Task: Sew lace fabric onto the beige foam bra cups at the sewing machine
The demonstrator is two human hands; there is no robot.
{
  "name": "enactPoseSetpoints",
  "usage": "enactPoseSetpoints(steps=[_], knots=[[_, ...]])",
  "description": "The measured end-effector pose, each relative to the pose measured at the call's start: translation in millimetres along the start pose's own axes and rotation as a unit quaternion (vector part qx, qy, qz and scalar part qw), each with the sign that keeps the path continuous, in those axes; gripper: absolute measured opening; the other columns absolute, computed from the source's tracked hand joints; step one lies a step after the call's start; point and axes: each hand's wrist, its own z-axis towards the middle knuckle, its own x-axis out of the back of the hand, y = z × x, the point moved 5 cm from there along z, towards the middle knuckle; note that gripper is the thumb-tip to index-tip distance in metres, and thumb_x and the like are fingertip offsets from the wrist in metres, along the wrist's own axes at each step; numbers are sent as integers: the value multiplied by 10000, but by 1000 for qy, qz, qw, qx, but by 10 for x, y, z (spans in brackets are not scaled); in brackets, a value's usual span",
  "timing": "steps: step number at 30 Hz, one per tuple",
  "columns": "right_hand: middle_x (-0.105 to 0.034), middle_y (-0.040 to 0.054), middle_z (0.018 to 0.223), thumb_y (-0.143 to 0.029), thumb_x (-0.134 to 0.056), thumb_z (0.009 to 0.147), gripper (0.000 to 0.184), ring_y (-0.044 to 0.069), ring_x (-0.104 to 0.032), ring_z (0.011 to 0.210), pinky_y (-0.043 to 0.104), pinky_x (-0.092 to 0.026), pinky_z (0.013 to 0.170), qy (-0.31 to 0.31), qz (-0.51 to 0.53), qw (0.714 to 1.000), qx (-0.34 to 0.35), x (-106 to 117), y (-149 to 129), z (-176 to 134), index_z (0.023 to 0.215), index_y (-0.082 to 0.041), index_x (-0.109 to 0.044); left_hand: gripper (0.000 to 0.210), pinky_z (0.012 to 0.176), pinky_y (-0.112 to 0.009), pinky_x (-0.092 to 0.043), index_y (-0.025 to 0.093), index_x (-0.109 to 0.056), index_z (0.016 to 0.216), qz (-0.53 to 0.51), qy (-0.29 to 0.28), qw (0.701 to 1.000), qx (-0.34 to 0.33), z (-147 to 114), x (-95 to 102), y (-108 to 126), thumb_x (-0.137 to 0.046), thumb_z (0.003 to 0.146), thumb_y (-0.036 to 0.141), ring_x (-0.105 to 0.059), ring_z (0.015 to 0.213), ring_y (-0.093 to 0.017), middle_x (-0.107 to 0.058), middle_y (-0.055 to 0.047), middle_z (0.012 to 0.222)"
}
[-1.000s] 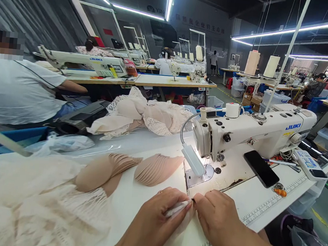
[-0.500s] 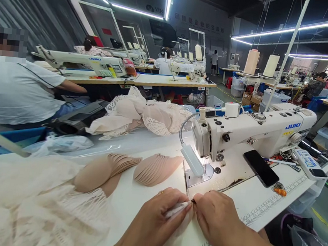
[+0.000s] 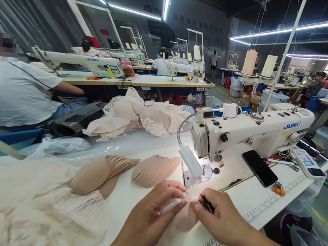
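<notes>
My left hand [image 3: 159,211] is closed on a piece of sheer whitish fabric [image 3: 170,206], pinching it between thumb and fingers. My right hand [image 3: 221,215] is closed too, with small black thread snips [image 3: 207,204] in its curled fingers, partly hidden. Its thumb and fingertip seem to pinch the other end of the fabric, which hangs in a thin fold between the hands. Both hands are just in front of the sewing machine's [image 3: 247,125] metal needle plate [image 3: 196,176], above the white table [image 3: 140,217].
Two fanned stacks of beige bra cups [image 3: 155,170] lie left of the needle plate. Pale lace fabric [image 3: 43,200] covers the table's left side. A phone [image 3: 259,168] and an orange-handled item [image 3: 278,191] lie to the right. A co-worker [image 3: 19,89] sits at far left.
My hands have moved apart, stretching the fabric between them. My right hand has turned so the black snips show more. The view has shifted slightly.
</notes>
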Motion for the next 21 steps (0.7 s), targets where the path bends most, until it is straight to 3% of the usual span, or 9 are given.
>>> enactPoseSetpoints(steps=[5,9,12,13,15,18,21], knots=[[-439,-60,691,-290,-627,905,301,130,-404,663,252,-300,602,-21,61,997,-35,-10,1,21,722,-226,-397,223,823,-252,-627,293,-720,1037,-54,-76,994,59,-35,-114,-56,-601,993,476,-768,969,-204,-776,5,1035],[-450,-54,689,-310,-625,914,320,136,-414,667,262,-306,607,-20,46,998,-28,-16,-7,5,713,-225,-391,172,841,-237,-612,307,-723,1047,-43,-46,997,41,-41,-119,-30,-657,958,439,-768,944,-189,-785,30,1011],[-532,-44,738,-349,-618,943,179,150,-485,689,263,-355,631,-16,29,999,-14,-15,-4,-32,854,-226,-524,179,785,-241,-607,295,-743,960,-39,-53,997,27,-28,-123,6,-630,972,433,-756,817,-180,-787,34,905],[-576,-36,774,-371,-616,957,153,160,-522,704,270,-380,650,-8,13,1000,0,-7,-9,-46,980,-227,-573,202,769,-248,-607,288,-745,933,-39,-55,997,27,-23,-120,15,-620,976,441,-746,779,-181,-785,32,872],[-657,-1,875,-390,-586,994,272,190,-589,760,297,-421,706,21,-43,997,54,14,-42,-74,1211,-227,-570,233,748,-260,-604,278,-746,910,-36,-54,997,38,-16,-105,13,-614,975,458,-732,744,-188,-783,25,841],[-699,38,950,-331,-500,1041,180,217,-620,820,320,-431,745,60,-138,979,141,14,-108,-106,1161,-227,-585,247,730,-251,-590,277,-744,888,-39,-48,997,52,-8,-87,-17,-618,969,473,-734,760,-192,-779,27,834],[-702,35,932,-273,-463,1055,137,211,-613,797,308,-422,719,72,-187,964,173,-10,-128,-106,1097,-228,-585,230,738,-232,-573,283,-740,887,-46,-47,996,57,-2,-87,-50,-630,965,471,-736,782,-181,-771,42,838]])
